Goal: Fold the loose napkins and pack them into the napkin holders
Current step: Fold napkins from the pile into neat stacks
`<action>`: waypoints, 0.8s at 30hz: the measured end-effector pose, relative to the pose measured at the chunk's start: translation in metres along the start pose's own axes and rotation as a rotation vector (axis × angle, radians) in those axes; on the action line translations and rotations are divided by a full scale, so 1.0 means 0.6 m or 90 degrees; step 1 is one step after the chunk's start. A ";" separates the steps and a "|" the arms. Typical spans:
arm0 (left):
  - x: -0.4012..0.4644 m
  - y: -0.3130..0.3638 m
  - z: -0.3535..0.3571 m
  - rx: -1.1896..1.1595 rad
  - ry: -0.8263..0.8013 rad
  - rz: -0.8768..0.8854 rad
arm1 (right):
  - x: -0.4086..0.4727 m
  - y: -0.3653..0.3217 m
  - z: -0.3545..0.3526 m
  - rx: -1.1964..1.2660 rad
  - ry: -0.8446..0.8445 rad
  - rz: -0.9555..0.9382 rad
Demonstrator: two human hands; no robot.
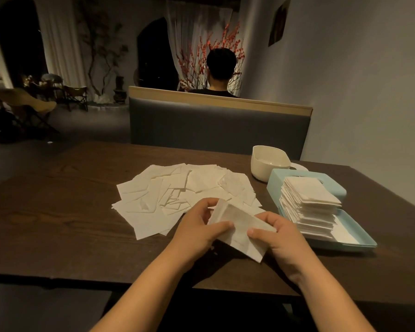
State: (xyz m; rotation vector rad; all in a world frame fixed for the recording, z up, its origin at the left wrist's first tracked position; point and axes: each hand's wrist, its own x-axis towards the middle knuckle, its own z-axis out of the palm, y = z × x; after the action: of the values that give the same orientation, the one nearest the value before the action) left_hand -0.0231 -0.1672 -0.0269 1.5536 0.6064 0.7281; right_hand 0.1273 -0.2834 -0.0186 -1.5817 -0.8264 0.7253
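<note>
Currently both hands, left hand (203, 227) and right hand (277, 232), pinch one thin white paper napkin (240, 227) between thumb and fingers above the dark wooden surface (70, 224). Align the edges before creasing; press the fold flat. Beyond lies the spread heap of loose white napkins (177, 192). Right of it, the pale blue plastic holder (359, 238) carries the folded stack (309, 202).

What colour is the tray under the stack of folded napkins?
Light blue tray, under the stack of folded napkins; head view.
</note>
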 end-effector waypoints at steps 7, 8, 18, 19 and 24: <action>0.023 0.011 -0.004 -0.401 -0.023 -0.112 | 0.018 -0.044 0.029 0.221 -0.124 0.077; 0.024 0.012 -0.007 -0.412 -0.081 -0.135 | 0.023 -0.047 0.036 0.269 -0.125 0.076; 0.094 0.050 -0.034 -0.349 -0.062 -0.147 | 0.066 -0.068 0.085 0.047 -0.083 0.056; 0.102 0.055 -0.038 -0.405 -0.054 -0.145 | 0.079 -0.069 0.084 -0.059 -0.032 0.029; 0.128 0.046 -0.045 -0.566 -0.057 -0.194 | 0.131 -0.073 0.073 -0.334 0.157 -0.270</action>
State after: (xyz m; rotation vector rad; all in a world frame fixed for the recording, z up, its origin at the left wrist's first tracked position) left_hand 0.0064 -0.0955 0.0095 0.6484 0.3561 0.5691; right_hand 0.1304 -0.1896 0.0165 -1.8194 -1.1780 -0.0021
